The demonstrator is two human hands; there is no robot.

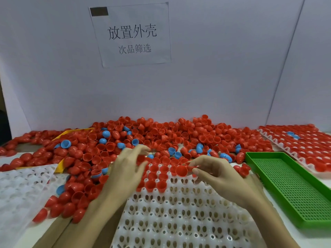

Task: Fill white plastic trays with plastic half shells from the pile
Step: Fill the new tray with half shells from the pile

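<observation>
A big pile of red half shells (161, 135), with a few blue ones mixed in, covers the back of the table. In front of me lies a white plastic tray (179, 212) of round pockets; several red shells sit in its far rows. My right hand (220, 178) pinches a red half shell (181, 170) between thumb and fingers just above the tray's far edge. My left hand (129, 169) hovers at the pile's near edge with its fingers loosely curled; it looks blurred, and I see nothing in it.
A green perforated tray (290, 187) lies at the right. Behind it sits a white tray filled with red shells (304, 144). Another white tray (21, 190) lies at the left, and a yellow bin edge (71, 132) shows under the pile. A paper sign (130, 34) hangs on the white wall.
</observation>
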